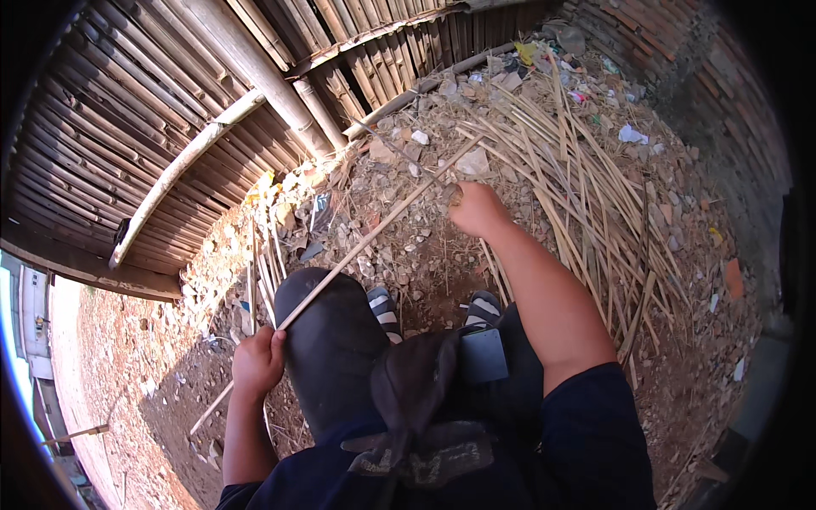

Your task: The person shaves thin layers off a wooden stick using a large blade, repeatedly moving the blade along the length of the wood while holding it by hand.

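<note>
My left hand [257, 361] is closed around a long, pale bamboo strip [374, 234], beside my left knee. The strip slants up and away over that knee, and its short near end sticks out below the hand toward the ground. My right hand [478, 210] is closed on the handle of a knife. The thin, dark knife blade [406, 156] points up and to the left, crossing the strip close to its far end. Whether the blade's edge touches the strip, I cannot tell.
Many loose bamboo strips [586, 212] lie piled on the ground at the right, and a few more strips [263, 263] lie by my left knee. A bamboo-pole wall [136, 136] stands at the left and a brick wall [714, 102] at the right. Stones and litter cover the ground.
</note>
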A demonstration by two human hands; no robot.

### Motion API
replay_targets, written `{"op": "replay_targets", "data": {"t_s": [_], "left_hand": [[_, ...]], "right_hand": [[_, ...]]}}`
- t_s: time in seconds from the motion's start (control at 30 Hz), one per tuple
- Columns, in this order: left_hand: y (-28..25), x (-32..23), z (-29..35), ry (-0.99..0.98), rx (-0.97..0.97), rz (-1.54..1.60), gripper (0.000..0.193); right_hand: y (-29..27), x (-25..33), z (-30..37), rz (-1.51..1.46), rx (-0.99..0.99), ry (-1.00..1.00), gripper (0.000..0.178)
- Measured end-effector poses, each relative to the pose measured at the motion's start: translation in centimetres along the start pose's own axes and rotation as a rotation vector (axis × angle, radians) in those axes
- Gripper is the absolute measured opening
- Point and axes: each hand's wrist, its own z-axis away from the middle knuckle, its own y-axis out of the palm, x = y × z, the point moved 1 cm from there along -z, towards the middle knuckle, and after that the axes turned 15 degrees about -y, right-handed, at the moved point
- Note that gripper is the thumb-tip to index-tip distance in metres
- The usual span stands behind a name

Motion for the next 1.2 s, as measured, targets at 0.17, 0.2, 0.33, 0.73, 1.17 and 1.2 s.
{"op": "replay_targets", "data": {"t_s": [0.17, 0.2, 0.33, 0.73, 1.17, 1.2], "left_hand": [[-1.8, 0.0, -0.5, 0.045, 0.018, -0.089, 0.040], [-1.9, 0.1, -0.7, 0.060, 0.059, -0.087, 0.040], [-0.2, 1.7, -1.2, 0.083, 0.080, 0.026, 0.042], [0.0, 0.6, 0.2, -0.015, -0.002, -0.037, 0.043], [0.5, 0.4, 0.2, 0.015, -0.095, -0.108, 0.038], [0.9, 0.9, 0.1, 0.009, -0.099, -0.111, 0.038]], "right_hand": [[0.2, 2.0, 0.5, 0.213, 0.184, -0.110, 0.032], [0.4, 2.8, 0.8, 0.210, 0.191, -0.106, 0.032], [0.3, 4.1, 1.5, 0.271, 0.238, -0.352, 0.034], [-0.9, 6.3, 1.7, 0.255, 0.349, -0.262, 0.039], [-2.0, 5.3, 1.5, 0.183, 0.255, -0.022, 0.043], [-2.5, 6.6, 1.5, 0.199, 0.294, -0.091, 0.042]]}}
